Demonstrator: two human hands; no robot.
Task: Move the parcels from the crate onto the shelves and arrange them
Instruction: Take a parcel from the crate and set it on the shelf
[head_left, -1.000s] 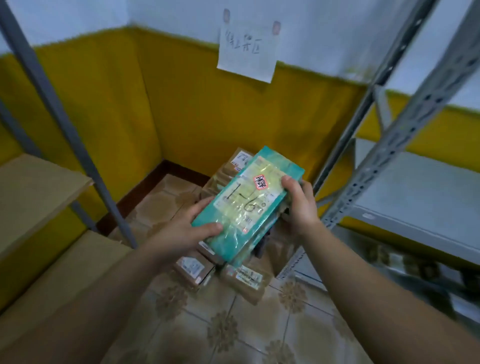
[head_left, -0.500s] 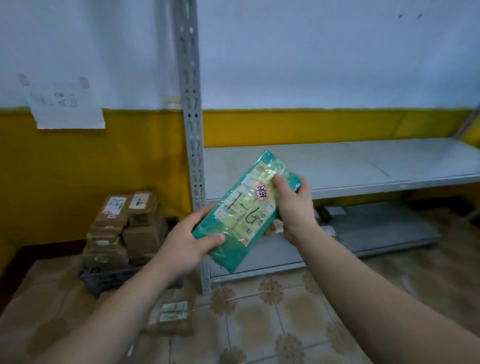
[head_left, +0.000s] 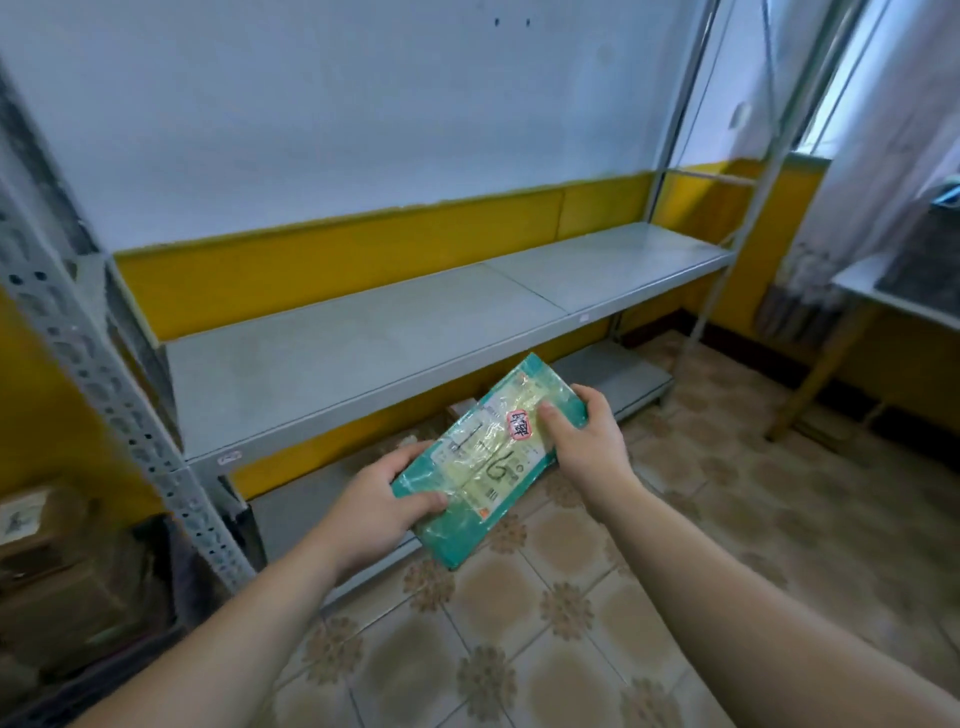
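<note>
Green parcel (head_left: 488, 462) gripped between left hand (head_left: 371, 512) and right hand (head_left: 589, 441)

Left hand (head_left: 376, 501), right hand (head_left: 589, 441) grip parcel (head_left: 488, 462) (forearms (head_left: 769, 618) outstretched).

Teal parcel (head_left: 488, 462): underside hidden, as are the fingers of left hand (head_left: 374, 499) & right hand (head_left: 587, 441) beneath it. Label (head_left: 467, 483) fine print too small to read; red sticker (head_left: 521, 427) chars blurred. Parcel & hands block part of lower shelf (head_left: 608, 374). Cardboard boxes (head_left: 47, 571) & crate (head_left: 93, 675) far left: blurred, cut off by frame edge. Table (head_left: 883, 301) at right cut off too; dark obj (head_left: 924, 260) on it can't be ID'd.
</note>
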